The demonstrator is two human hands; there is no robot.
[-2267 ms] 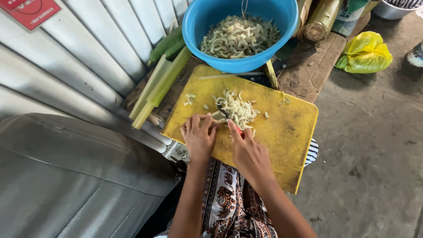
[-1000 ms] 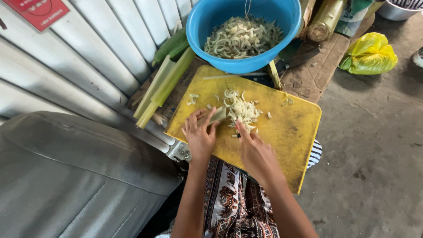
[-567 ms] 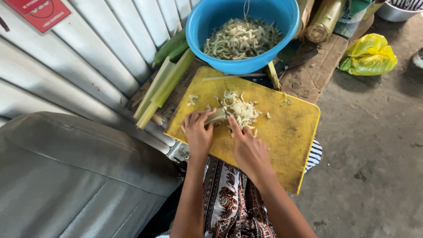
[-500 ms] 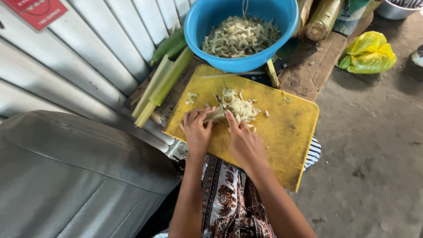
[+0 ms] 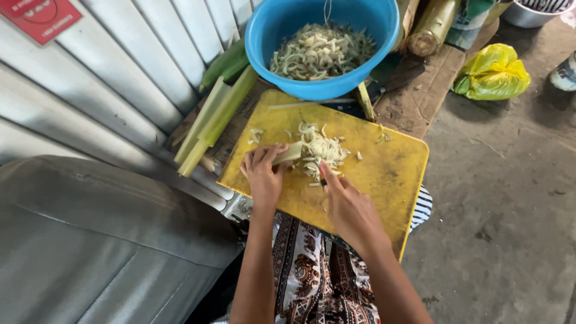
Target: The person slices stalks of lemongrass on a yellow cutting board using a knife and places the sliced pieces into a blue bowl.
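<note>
Looks like a makeshift outdoor food-prep spot, not a fitted kitchen. Bare concrete floor (image 5: pixel 510 198) at 3 o'clock, stained and dusty. Corrugated metal wall (image 5: pixel 114 78) from 9 to 11 o'clock. Worn wooden plank (image 5: pixel 420 102) at 1 o'clock, carrying a blue plastic basin (image 5: pixel 282 27) of chopped vegetable at 12 o'clock. Yellow cutting board (image 5: pixel 390 174) at centre, resting partly on a lap. Long green stalks (image 5: pixel 216 117) at 10 o'clock, leaning along the wall. Crumpled yellow plastic bag (image 5: pixel 492 72) on the floor at 2 o'clock.
</note>
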